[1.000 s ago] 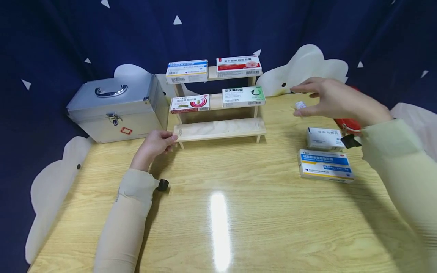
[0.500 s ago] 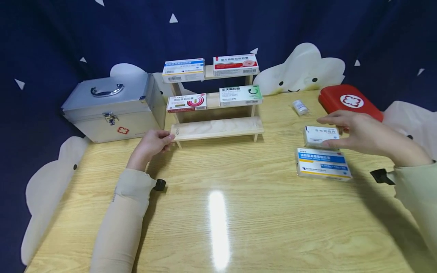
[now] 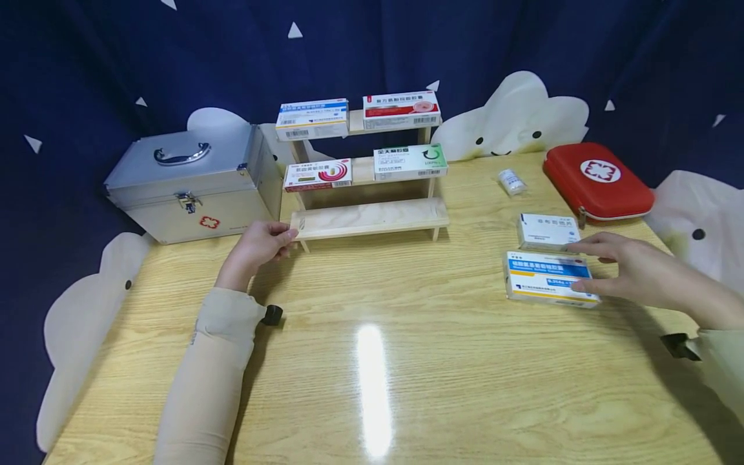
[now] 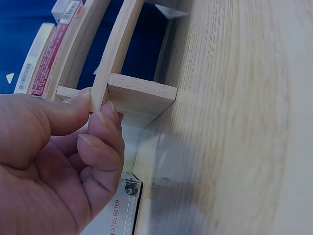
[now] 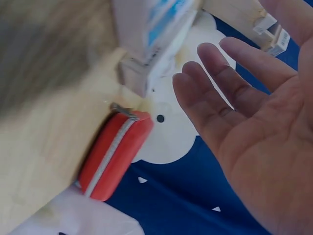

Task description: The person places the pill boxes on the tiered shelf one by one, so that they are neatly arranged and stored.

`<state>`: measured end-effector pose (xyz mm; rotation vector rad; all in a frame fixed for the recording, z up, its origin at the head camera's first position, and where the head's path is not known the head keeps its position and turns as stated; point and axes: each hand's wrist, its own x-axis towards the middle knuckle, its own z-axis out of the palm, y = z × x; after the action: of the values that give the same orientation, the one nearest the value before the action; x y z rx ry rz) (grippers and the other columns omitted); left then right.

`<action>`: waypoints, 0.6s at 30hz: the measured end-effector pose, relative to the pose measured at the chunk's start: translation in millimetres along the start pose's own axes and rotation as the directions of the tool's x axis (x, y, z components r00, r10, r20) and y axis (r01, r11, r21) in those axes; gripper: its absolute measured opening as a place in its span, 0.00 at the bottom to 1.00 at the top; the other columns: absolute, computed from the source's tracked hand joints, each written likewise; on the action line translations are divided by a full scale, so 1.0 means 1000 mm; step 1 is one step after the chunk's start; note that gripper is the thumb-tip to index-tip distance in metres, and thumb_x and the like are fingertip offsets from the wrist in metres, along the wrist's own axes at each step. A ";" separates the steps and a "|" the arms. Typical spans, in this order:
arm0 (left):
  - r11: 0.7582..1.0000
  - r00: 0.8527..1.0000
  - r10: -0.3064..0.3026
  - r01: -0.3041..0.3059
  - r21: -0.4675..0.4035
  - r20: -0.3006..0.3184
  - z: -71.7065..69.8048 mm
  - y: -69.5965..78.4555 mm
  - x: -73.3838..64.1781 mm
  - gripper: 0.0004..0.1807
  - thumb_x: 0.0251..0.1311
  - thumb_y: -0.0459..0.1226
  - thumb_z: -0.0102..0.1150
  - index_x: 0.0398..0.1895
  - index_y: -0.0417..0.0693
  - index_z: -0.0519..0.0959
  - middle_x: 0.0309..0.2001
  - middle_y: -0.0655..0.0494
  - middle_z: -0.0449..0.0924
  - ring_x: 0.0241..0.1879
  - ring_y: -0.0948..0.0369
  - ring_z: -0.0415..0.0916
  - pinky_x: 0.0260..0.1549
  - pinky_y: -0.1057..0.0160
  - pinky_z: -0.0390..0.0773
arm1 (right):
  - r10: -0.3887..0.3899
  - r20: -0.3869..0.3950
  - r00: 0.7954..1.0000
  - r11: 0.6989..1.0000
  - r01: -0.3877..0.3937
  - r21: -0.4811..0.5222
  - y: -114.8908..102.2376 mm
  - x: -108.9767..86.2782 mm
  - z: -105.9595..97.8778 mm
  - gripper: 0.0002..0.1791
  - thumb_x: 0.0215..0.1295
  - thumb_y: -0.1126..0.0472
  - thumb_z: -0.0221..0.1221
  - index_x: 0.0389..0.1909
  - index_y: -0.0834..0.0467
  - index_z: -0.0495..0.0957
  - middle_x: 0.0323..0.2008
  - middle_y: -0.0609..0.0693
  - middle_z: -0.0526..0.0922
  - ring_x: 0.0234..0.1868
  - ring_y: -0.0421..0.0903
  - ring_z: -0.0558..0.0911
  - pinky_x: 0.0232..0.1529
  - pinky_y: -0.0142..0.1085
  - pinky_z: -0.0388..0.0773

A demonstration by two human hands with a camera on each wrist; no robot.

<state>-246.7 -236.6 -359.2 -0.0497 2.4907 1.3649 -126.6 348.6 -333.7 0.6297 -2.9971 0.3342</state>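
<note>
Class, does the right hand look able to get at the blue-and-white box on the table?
Likely yes: the open right hand is at the right end of the blue-and-white box, with nothing lying on top. The white box sits behind it, but the near side looks free.

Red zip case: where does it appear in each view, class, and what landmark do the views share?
Head: the red zip case lies on the table's far right.
Left wrist: not in it.
Right wrist: left of centre, lower half.
Shared landmark: the dark blue curtain.
</note>
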 end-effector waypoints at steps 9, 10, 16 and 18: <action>1.000 1.000 0.002 -0.002 0.005 -0.004 0.000 0.000 -0.001 0.19 0.76 0.38 0.48 0.58 0.32 0.75 0.43 0.39 0.75 0.33 0.58 0.72 0.33 0.66 0.77 | 0.027 0.058 0.998 1.000 -0.028 0.013 0.011 -0.011 0.015 0.46 0.41 0.46 0.80 0.59 0.67 0.77 0.52 0.62 0.77 0.47 0.58 0.77 0.42 0.55 0.76; 1.000 1.000 0.000 0.000 0.005 -0.006 0.000 0.000 -0.001 0.18 0.76 0.38 0.49 0.58 0.32 0.75 0.43 0.40 0.75 0.33 0.58 0.72 0.33 0.66 0.77 | 0.024 0.062 0.998 1.000 -0.025 0.015 0.011 -0.012 0.017 0.46 0.41 0.46 0.80 0.59 0.68 0.77 0.52 0.63 0.76 0.48 0.59 0.77 0.43 0.55 0.76; 1.000 1.000 -0.007 0.007 -0.007 -0.013 0.001 0.000 0.000 0.19 0.75 0.39 0.49 0.58 0.32 0.75 0.42 0.41 0.75 0.32 0.59 0.71 0.32 0.66 0.77 | 0.014 0.067 0.998 1.000 -0.015 0.025 0.015 -0.014 0.024 0.47 0.39 0.47 0.81 0.59 0.69 0.76 0.54 0.66 0.74 0.51 0.63 0.73 0.46 0.58 0.73; 1.000 1.000 -0.010 0.010 -0.009 -0.015 0.001 0.000 0.001 0.19 0.75 0.39 0.50 0.58 0.32 0.75 0.42 0.41 0.75 0.32 0.59 0.71 0.31 0.67 0.77 | 0.013 0.058 0.998 1.000 -0.015 0.028 0.017 -0.015 0.026 0.48 0.38 0.48 0.81 0.59 0.69 0.76 0.54 0.66 0.73 0.51 0.64 0.73 0.47 0.59 0.72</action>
<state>-247.2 -235.6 -359.7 -0.0750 2.4932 1.3765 -120.0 363.5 -363.5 0.6318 -3.0587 0.3661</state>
